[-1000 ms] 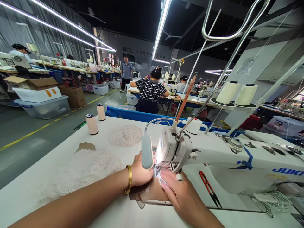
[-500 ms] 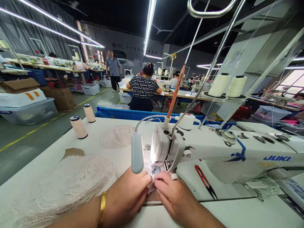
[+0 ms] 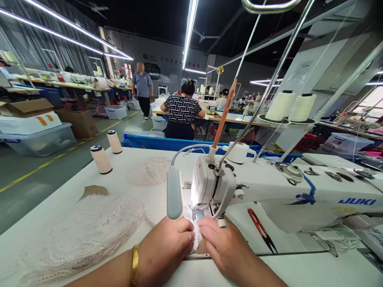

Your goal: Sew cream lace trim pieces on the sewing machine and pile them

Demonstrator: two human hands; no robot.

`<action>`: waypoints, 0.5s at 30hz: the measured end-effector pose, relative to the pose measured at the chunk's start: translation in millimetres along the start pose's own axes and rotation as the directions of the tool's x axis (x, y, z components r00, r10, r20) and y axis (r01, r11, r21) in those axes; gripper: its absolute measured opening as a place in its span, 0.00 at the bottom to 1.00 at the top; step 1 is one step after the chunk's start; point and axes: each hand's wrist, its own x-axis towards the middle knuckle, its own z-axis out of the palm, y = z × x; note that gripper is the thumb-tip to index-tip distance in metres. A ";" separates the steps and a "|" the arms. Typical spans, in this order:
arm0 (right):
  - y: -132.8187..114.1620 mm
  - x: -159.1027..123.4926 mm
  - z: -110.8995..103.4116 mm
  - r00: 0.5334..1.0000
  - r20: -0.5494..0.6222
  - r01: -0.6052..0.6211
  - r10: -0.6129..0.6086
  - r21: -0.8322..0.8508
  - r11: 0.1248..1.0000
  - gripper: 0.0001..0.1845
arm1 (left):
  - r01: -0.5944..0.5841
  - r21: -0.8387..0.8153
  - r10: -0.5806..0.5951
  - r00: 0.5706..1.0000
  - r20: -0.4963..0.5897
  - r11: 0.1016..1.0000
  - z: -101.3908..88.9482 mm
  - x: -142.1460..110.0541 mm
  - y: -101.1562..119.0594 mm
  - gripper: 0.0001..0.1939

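A strip of white lace [image 3: 197, 236] lies under the lit needle area of the sewing machine [image 3: 206, 183]. My left hand [image 3: 169, 249], a gold bangle at its wrist, pinches the lace's left side between thumb and bent fingers. On the other side, my right hand [image 3: 224, 245] has its fingers bent and pressed down at the lace's right edge. The presser foot is partly hidden by the machine head and my fingers. A grey lamp [image 3: 174, 193] hangs just above my left hand.
Left on the table are a lace pile [image 3: 89, 227], a smaller lace pile [image 3: 151, 170] and two thread cones [image 3: 101, 159]. Red thread snips [image 3: 261, 230] lie right of my right hand. A pencil [image 3: 226, 113] stands on the machine head. Ahead, one person sits and another stands.
My hands have moved slightly apart, and more of the lace strip shows between them. The view has shifted a little. In the background, the standing person has turned and shifted slightly.
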 end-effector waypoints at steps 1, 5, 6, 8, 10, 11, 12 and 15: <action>0.1 -0.2 0.2 1.000 0.001 -0.004 0.004 0.005 1.000 0.18 | -0.004 0.005 0.004 1.000 -0.007 1.000 -0.1 -0.1 0.6 0.12; 0.9 -1.4 0.2 1.000 0.011 -0.005 0.005 0.029 1.000 0.19 | -0.021 0.031 0.022 0.999 -0.046 0.999 -0.3 -0.7 2.2 0.12; 1.2 -1.8 0.2 1.000 0.014 -0.007 0.007 0.033 0.999 0.19 | -0.026 0.036 0.028 0.998 -0.051 0.999 -0.3 -0.9 2.4 0.11; 1.6 -2.1 0.4 1.000 0.015 -0.010 0.010 0.034 0.999 0.19 | -0.033 0.041 0.035 0.998 -0.052 0.999 -0.2 -1.3 2.5 0.11; 1.9 -2.1 0.6 1.000 0.009 -0.010 0.010 0.023 1.000 0.19 | -0.033 0.048 0.035 0.998 -0.050 0.998 0.2 -1.8 2.6 0.11; 1.9 -1.9 0.8 1.000 0.009 -0.012 0.011 0.016 1.000 0.20 | -0.027 0.056 0.030 0.998 -0.049 0.998 0.4 -2.1 2.7 0.11; 1.8 -1.7 0.9 1.000 0.010 -0.015 0.015 0.011 1.000 0.20 | -0.018 0.067 0.022 0.999 -0.047 0.998 0.5 -2.5 2.9 0.12; 0.7 -0.9 1.1 0.999 0.020 -0.025 0.026 -0.006 1.000 0.20 | -0.002 0.092 0.006 0.999 -0.043 0.996 0.2 -3.3 3.5 0.12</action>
